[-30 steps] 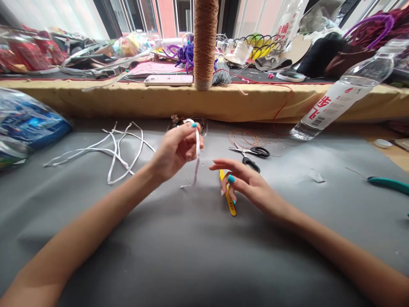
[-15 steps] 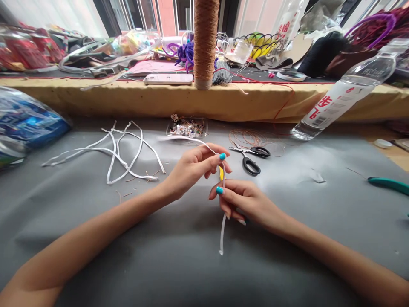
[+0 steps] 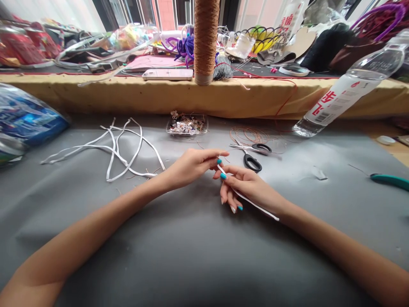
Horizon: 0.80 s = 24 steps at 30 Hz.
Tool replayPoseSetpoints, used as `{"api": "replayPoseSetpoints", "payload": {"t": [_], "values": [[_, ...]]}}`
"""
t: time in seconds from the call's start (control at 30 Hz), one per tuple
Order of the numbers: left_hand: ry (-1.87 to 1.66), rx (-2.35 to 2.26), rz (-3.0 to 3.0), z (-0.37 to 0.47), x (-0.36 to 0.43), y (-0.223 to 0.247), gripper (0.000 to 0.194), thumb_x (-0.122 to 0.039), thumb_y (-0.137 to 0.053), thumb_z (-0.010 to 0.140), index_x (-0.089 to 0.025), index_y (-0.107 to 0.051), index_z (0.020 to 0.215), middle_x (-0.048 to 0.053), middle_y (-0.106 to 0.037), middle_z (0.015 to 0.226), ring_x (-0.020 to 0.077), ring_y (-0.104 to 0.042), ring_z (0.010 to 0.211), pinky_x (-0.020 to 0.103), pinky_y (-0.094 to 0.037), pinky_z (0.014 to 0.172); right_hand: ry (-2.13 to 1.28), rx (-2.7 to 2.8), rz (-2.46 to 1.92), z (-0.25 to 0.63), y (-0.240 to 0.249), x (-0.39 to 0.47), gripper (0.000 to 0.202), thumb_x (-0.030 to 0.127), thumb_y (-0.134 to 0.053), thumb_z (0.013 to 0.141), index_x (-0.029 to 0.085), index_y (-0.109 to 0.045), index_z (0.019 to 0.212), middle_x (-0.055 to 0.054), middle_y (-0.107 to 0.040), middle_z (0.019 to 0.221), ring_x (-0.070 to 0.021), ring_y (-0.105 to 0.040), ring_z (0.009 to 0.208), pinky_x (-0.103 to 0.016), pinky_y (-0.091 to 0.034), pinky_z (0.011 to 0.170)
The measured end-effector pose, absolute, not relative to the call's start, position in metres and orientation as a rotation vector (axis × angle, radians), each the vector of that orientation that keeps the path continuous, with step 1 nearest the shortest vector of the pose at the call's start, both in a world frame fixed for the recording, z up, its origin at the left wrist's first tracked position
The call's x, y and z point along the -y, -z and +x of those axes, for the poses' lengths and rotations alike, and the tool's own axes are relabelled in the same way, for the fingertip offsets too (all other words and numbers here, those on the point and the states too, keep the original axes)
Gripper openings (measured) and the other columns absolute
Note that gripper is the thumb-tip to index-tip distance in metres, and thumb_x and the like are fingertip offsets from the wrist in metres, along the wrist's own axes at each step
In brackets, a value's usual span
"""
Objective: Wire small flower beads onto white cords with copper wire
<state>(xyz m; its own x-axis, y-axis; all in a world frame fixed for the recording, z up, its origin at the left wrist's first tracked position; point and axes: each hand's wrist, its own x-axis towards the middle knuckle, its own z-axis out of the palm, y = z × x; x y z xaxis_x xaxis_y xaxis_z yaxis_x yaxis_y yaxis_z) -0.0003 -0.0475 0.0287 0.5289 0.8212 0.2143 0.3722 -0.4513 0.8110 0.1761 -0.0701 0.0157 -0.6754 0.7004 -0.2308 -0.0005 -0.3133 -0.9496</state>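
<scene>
A thin white cord (image 3: 259, 207) runs between my two hands, its free end slanting down to the right beneath my right wrist. My left hand (image 3: 196, 166) has thumb and forefinger pinched together at the upper end of the cord. Close by on the right, my right hand (image 3: 243, 183) grips the same cord between thumb and index finger, its other fingers hanging loose. The part under the fingertips is hidden. Black-handled scissors (image 3: 252, 162) lie with blades parted just beyond my right hand. More white cords (image 3: 140, 143) lie loosely crossed at the left.
A clear tray (image 3: 188, 133) of small beads and trinkets stands behind my hands, beside a loose coil of copper-coloured wire (image 3: 247, 134). A water bottle (image 3: 345, 94) leans against the ledge (image 3: 143, 96) at right. Teal-handled pliers (image 3: 390, 181) lie far right; a blue package (image 3: 28, 115) sits left.
My hands have drawn closer together. The cord's lower end has swung from hanging straight down to pointing right. The yellow piece between my hands is no longer visible.
</scene>
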Motion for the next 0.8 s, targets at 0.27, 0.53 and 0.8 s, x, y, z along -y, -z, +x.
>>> {"api": "replayPoseSetpoints", "payload": {"t": [0.27, 0.53, 0.8], "values": [[-0.869, -0.898, 2.377, -0.005, 0.041, -0.021, 0.039, -0.003, -0.036, 0.077, -0.014, -0.063, 0.104, 0.002, -0.059, 0.072, 0.0083, -0.053, 0.065, 0.018, -0.042, 0.063, -2.085, 1.219, -0.923, 0.175, -0.017, 0.065, 0.033, 0.04, -0.045, 0.084, 0.011, -0.057, 0.09, -0.007, -0.066, 0.072, -0.0123, -0.063, 0.061, -0.021, -0.05, 0.059], [-0.611, -0.939, 2.417, -0.003, 0.046, -0.03, 0.038, -0.012, -0.039, 0.081, -0.018, -0.057, 0.114, 0.002, -0.051, 0.08, 0.0096, -0.05, 0.074, 0.02, -0.041, 0.071, -2.157, 1.219, -0.876, 0.179, -0.017, 0.061, 0.015, 0.023, -0.056, 0.078, 0.01, -0.058, 0.087, -0.005, -0.066, 0.07, -0.0104, -0.064, 0.059, -0.02, -0.05, 0.059], [-0.88, -0.978, 2.42, 0.001, 0.048, -0.025, 0.022, -0.019, -0.044, 0.085, -0.013, -0.063, 0.096, 0.002, -0.053, 0.074, 0.0085, -0.05, 0.066, 0.019, -0.041, 0.063, -2.167, 1.312, -0.925, 0.177, -0.02, 0.066, 0.014, 0.025, -0.056, 0.079, 0.011, -0.057, 0.081, -0.006, -0.067, 0.074, -0.0107, -0.064, 0.062, -0.021, -0.05, 0.06]]}}
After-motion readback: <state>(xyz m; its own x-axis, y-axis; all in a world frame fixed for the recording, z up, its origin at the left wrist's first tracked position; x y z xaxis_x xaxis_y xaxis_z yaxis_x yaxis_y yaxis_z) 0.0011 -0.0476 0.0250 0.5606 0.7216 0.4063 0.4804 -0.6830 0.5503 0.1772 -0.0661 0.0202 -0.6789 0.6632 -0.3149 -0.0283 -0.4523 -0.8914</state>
